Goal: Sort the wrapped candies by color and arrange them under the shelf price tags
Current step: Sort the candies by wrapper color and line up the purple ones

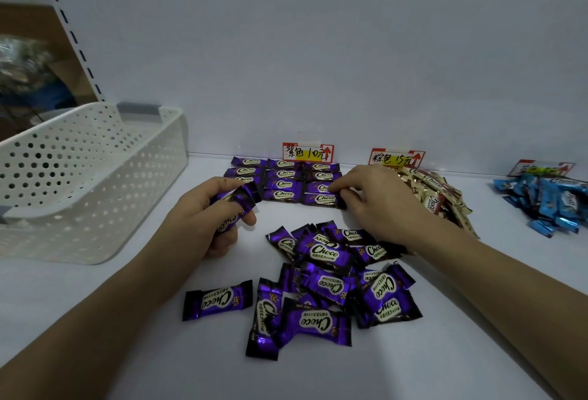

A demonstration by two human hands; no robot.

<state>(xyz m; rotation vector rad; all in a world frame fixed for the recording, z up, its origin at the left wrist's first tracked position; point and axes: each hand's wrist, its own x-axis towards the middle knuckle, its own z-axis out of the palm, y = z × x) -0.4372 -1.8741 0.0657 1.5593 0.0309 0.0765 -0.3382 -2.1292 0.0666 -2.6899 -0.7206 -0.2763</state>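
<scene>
Several purple Choco candies lie in neat rows under the purple price tag at the back of the shelf. A loose heap of purple candies sits nearer me. My left hand grips a few purple candies to the left of the rows. My right hand pinches the front right candy of the rows at its end. A brown and gold candy pile lies under the second price tag, partly hidden by my right hand.
A white perforated basket stands tilted at the left. Blue candies are heaped under a third tag at the far right. One purple candy lies alone left of the heap. The white shelf back wall rises behind the tags.
</scene>
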